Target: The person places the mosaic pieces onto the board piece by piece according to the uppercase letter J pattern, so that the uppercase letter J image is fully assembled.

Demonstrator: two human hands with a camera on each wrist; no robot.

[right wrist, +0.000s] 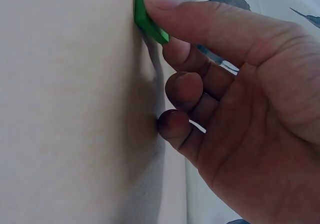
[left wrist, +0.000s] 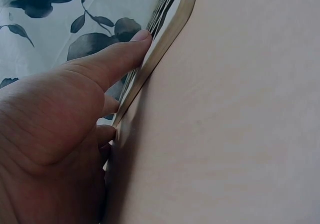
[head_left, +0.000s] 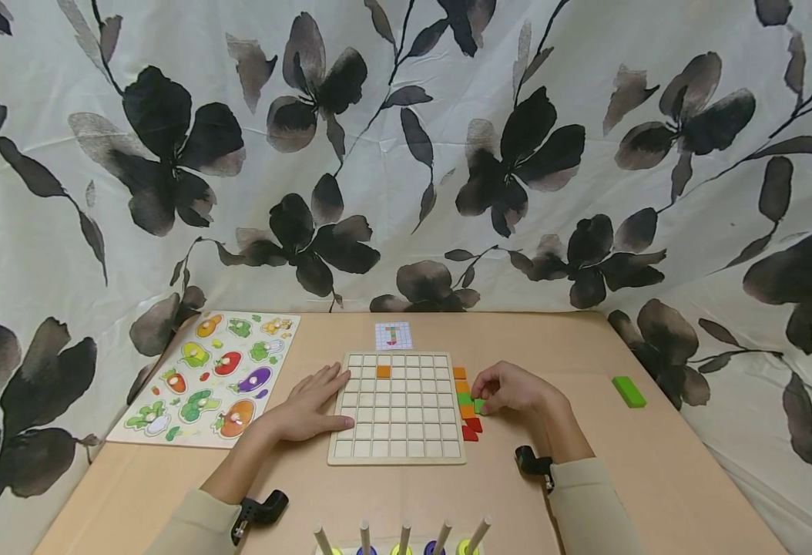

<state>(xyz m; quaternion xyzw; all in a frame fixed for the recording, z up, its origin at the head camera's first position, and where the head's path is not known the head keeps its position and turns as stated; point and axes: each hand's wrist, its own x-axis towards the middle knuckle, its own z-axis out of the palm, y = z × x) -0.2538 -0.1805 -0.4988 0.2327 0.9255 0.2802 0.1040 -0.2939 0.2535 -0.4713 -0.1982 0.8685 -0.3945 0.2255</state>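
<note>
A wooden grid board (head_left: 399, 410) lies mid-table, with one orange square (head_left: 383, 372) in a cell of its top row. My left hand (head_left: 307, 407) rests at the board's left edge, fingers spread. In the left wrist view its thumb (left wrist: 120, 58) lies on the rim. At the board's right side my right hand (head_left: 520, 389) pinches a green tile (right wrist: 143, 13) between thumb and index finger, the other fingers curled loosely. Orange tiles (head_left: 460, 373), a green tile (head_left: 464, 398) and red tiles (head_left: 471, 435) lie along the board's right edge.
Behind the board sits a small pattern card (head_left: 394, 336). A vegetable picture board (head_left: 219, 378) covers the left back of the table. To the far right is a green block (head_left: 629, 391). Upright wooden pegs (head_left: 406, 536) stand at the front edge.
</note>
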